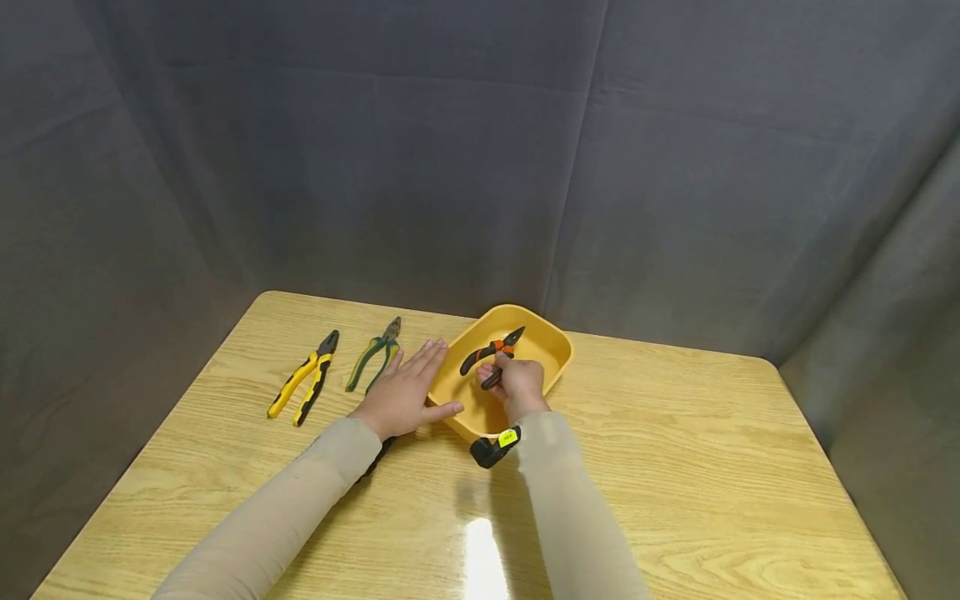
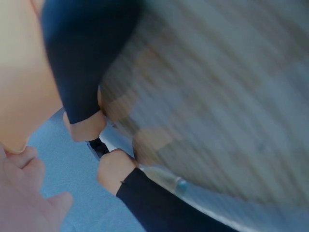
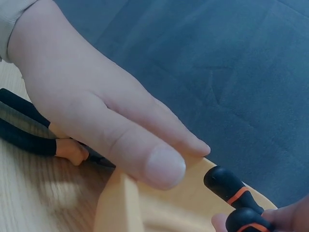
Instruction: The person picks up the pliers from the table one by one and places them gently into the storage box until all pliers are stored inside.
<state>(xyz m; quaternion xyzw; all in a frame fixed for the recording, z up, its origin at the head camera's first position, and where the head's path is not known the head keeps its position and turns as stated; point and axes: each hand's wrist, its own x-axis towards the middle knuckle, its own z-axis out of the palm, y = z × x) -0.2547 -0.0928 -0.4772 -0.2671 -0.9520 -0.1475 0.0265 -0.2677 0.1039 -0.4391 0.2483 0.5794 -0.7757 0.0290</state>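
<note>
Wooden surface [image 1: 675, 467], carrying everything below; yellow tray [image 1: 558, 354] near its middle, sitting just beside both hands; left hand [image 1: 405, 392], grip released, fingers lying flat on the surface with the thumb pressing against the tray's near rim; right hand [image 1: 517, 383], grip clenching around the handles of the orange-and-black pliers [image 1: 491, 350], holding them above the tray's inside; yellow-and-black pliers [image 1: 303, 387] and green pliers [image 1: 375, 354] lying side by side, left of the left hand.
</note>
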